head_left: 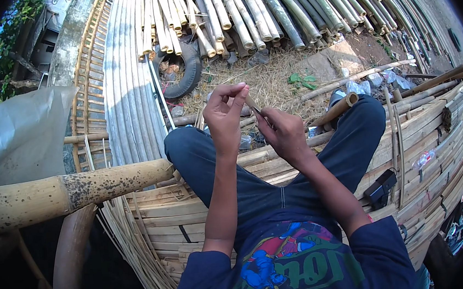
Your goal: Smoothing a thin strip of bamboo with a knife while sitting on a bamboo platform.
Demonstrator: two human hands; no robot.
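My left hand [223, 115] is raised in front of my knees, its fingertips pinching the upper end of a short, pale bamboo piece [250, 102]. Close beside it, my right hand [285, 131] is closed around a small knife [257, 111]. Only a bit of its dark blade shows, touching or very near the lower end of the bamboo piece; its handle is hidden in my fist. Both hands are held above the gap between my bent legs.
I sit on stacked split bamboo slats [435, 148]. A thick bamboo pole [119, 184] juts in at left, near plastic sheeting [21, 135]. Ahead lie a tyre [188, 76], corrugated sheets [128, 93] and many bamboo poles [285, 7]. A black case-like object [380, 188] rests at right.
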